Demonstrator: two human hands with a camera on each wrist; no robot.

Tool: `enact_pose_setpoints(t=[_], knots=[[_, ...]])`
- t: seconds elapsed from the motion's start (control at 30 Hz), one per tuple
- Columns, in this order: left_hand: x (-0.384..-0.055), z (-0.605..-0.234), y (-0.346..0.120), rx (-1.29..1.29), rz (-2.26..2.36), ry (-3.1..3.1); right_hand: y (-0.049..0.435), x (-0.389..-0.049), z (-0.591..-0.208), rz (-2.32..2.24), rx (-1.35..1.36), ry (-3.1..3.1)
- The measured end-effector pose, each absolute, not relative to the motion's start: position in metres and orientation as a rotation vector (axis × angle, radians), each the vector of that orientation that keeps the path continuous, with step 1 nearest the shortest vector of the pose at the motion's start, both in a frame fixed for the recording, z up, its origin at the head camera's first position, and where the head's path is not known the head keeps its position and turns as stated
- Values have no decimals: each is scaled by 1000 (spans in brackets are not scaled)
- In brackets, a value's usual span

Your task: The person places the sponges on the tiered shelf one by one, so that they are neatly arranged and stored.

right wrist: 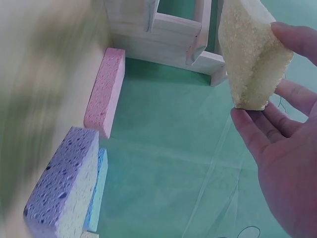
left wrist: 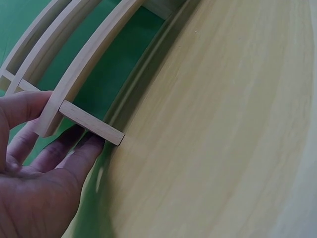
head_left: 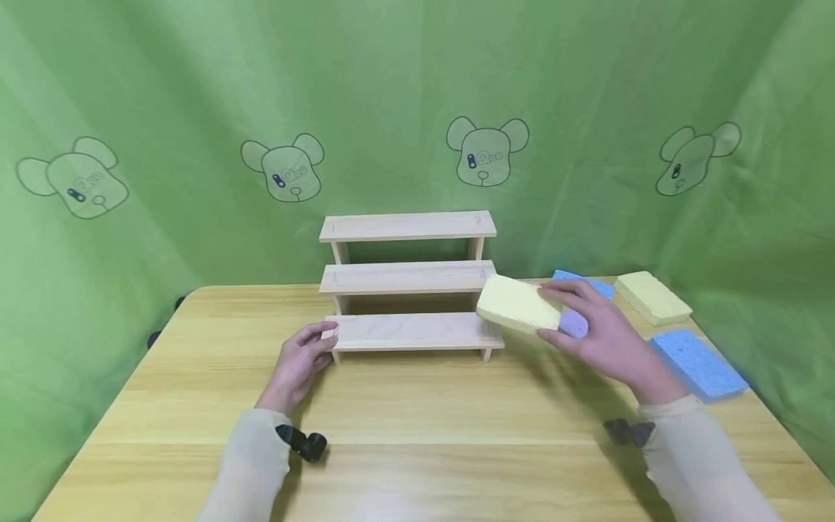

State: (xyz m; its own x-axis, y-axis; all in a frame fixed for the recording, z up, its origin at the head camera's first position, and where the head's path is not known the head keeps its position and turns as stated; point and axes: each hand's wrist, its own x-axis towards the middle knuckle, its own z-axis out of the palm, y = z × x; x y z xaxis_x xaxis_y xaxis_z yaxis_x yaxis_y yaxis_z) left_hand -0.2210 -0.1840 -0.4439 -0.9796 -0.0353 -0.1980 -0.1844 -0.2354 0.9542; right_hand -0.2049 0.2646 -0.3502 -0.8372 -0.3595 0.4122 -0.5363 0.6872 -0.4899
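Observation:
A three-tier wooden shelf (head_left: 411,330) stands at the back of the table. My left hand (head_left: 303,362) grips the left end of its lowest board; in the left wrist view the thumb lies on top of the board (left wrist: 81,74) and the fingers reach under it by the leg. My right hand (head_left: 603,333) pinches a pale yellow sponge (head_left: 518,301) between thumb and fingers, raised beside the shelf's right end. In the right wrist view the yellow sponge (right wrist: 252,54) is gripped at its edge. No sponge lies on the shelf boards.
Right of the shelf lie a purple sponge (right wrist: 64,178), a pink sponge (right wrist: 105,91) and a blue sponge (head_left: 600,288). Farther right are another yellow sponge (head_left: 652,297) and another blue sponge (head_left: 699,364). A green curtain (head_left: 391,87) hangs behind the table (head_left: 417,435).

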Motion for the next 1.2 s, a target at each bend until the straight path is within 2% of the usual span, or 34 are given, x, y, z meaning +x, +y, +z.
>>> enact_pose_setpoints(t=[0.57,1.2], knots=[[-222,-447,-185,-289,2366,1879,241,-216,-337,930,809,-2596],[-222,-446,-186,-281,2360,1887,225,-234,-337,1050,796,-2610]])
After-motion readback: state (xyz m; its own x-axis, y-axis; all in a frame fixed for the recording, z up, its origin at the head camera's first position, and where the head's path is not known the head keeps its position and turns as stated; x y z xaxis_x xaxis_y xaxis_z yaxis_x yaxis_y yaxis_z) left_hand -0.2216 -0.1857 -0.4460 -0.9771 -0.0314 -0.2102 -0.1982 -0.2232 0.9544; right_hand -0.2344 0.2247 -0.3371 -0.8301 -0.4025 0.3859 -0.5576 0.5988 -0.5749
